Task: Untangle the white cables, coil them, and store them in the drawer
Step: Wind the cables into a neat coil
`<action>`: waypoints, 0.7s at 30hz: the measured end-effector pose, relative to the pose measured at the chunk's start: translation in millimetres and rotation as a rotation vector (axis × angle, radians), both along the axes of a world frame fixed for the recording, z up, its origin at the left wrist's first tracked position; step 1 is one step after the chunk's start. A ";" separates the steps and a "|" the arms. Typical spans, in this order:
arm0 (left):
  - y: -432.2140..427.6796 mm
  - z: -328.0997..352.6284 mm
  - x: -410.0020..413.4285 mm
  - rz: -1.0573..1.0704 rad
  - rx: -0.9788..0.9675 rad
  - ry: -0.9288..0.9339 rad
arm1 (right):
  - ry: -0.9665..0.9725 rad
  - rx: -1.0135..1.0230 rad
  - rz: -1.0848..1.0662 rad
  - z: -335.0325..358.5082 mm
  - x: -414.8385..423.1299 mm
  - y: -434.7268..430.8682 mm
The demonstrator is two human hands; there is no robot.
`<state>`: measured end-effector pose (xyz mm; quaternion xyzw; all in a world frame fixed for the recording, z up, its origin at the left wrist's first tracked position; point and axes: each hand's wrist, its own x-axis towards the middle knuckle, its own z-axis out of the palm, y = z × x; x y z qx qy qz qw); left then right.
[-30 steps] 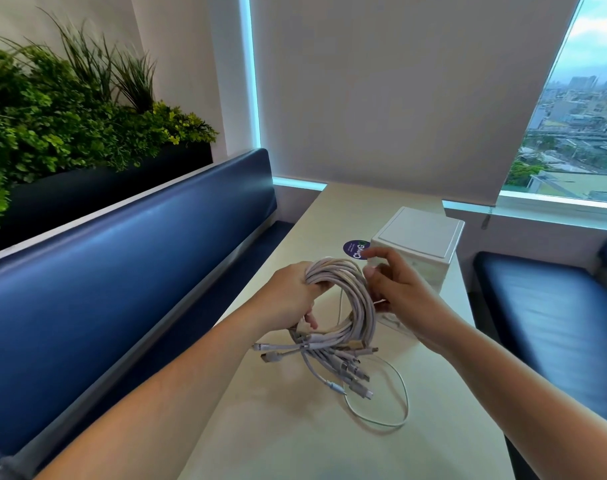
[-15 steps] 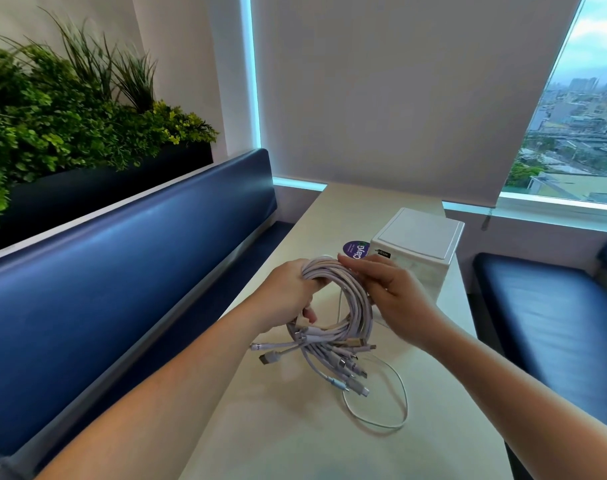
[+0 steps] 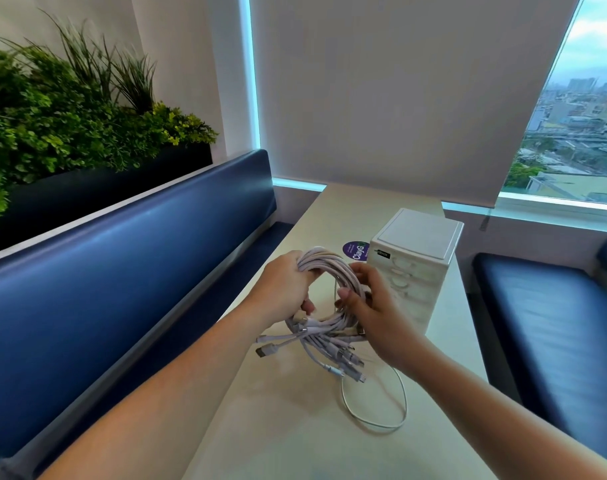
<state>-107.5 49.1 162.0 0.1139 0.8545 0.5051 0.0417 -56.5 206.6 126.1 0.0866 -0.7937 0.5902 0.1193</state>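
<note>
A thick coil of white cables (image 3: 333,268) is held upright above the table. My left hand (image 3: 284,289) grips the coil's upper left side. My right hand (image 3: 371,306) closes on its right side, thumb inside the loop. Several plug ends (image 3: 336,355) fan out from the bottom of the bundle, and one thin loose loop (image 3: 381,420) lies on the table below. A small white drawer unit (image 3: 416,268) stands just right of the hands, with its drawers shut.
The narrow cream table (image 3: 295,427) runs toward the window. A purple round sticker (image 3: 355,251) lies behind the coil. Blue benches flank it on the left (image 3: 122,271) and right (image 3: 544,323). A planter (image 3: 70,116) sits above the left bench.
My right hand slid down the coil's right side from the top to the middle. The bundle has sunk slightly lower. The left hand keeps its grip.
</note>
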 end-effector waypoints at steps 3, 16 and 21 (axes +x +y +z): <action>0.0 -1.9 1.5 0.004 -0.004 0.001 | -0.051 -0.067 0.006 0.3 -1.5 -2.4; 4.4 -12.6 1.8 0.023 0.019 -0.038 | -0.045 0.335 -0.174 4.3 0.8 -6.5; -3.9 -19.0 1.6 -0.004 0.073 -0.095 | -0.117 0.307 -0.152 6.1 -6.5 -4.2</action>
